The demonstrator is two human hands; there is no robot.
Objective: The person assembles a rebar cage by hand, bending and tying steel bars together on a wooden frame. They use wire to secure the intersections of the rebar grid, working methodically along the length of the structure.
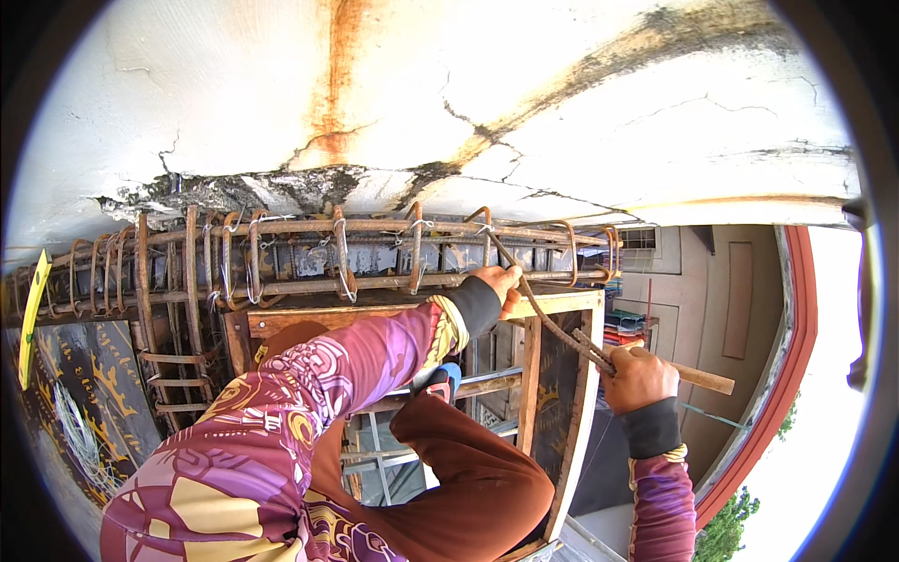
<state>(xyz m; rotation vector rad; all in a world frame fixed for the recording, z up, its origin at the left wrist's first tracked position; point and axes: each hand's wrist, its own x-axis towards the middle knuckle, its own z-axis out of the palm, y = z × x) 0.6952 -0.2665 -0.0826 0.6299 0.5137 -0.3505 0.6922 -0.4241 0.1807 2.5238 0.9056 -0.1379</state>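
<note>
A bent, rusty steel stirrup (552,325) slants down to the right from the long bars of a rebar cage (375,283). My left hand (496,286) is closed on its upper part, close beside the cage. My right hand (641,377) grips its lower end, where two ribbed bar tips (592,350) stick out of the fist. A flat-ended piece of wood (707,377) shows on the other side of that fist; I cannot tell whether the hand holds it too. Other stirrups (417,248) are tied to the cage with pale wire.
A cracked, stained white wall (599,122) rises behind the cage. Timber framing (529,403) with openings lies below me. A yellow strip (35,318) and loose wire (82,440) are at the left. A red-edged roof (803,309) curves at the right.
</note>
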